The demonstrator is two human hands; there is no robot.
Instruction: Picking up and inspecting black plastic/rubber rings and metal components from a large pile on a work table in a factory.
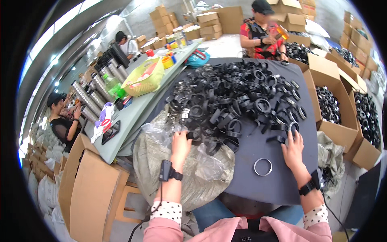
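Observation:
A large heap of black ring-shaped parts (229, 94) covers the far and middle table, some with metallic rims. My left hand (181, 144) is at the heap's near left edge, fingers drawn together beside a small black piece; what they grip is hard to make out. On the right, my right hand (293, 150) has its fingers stretched and apart, the tips at a black ring (293, 126) on the heap's near right edge. A black piece (276, 139) lies by its thumb. Between my hands, closer to me, a thin silver-edged ring (263, 174) lies alone.
A woven sack (149, 169) and clear plastic drape over the near left of the dark tabletop (278, 189). Open cartons (340, 135) of black parts stand at right. A side table (109, 147) with a yellow basket (151, 82) is left. Across, a co-worker (262, 34) holds a mallet.

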